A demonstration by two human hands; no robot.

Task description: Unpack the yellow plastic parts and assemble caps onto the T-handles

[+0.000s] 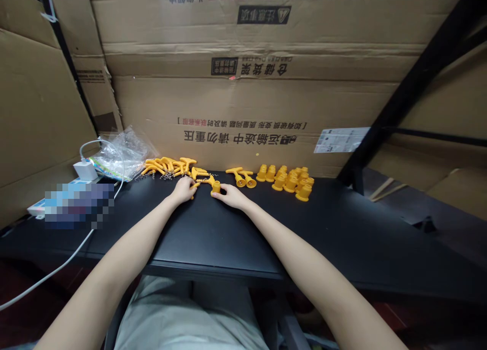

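Both my arms reach forward over a black table [213,238]. My left hand [183,190] is closed around a small yellow T-shaped plastic piece at the edge of a pile of yellow T-shaped pieces [169,166] with small metal chains. My right hand [232,194] pinches a yellow plastic cap [216,187] between thumb and fingers, close to my left hand. Two yellow assembled pieces [242,176] lie just beyond my right hand. A cluster of several yellow caps [289,180] stands further right.
Large cardboard boxes [243,86] wall off the back and left of the table. A clear plastic bag [124,154], a white charger [85,170] with its cable and a blurred-out item sit at the left. A black metal frame post [411,86] slants at the right.
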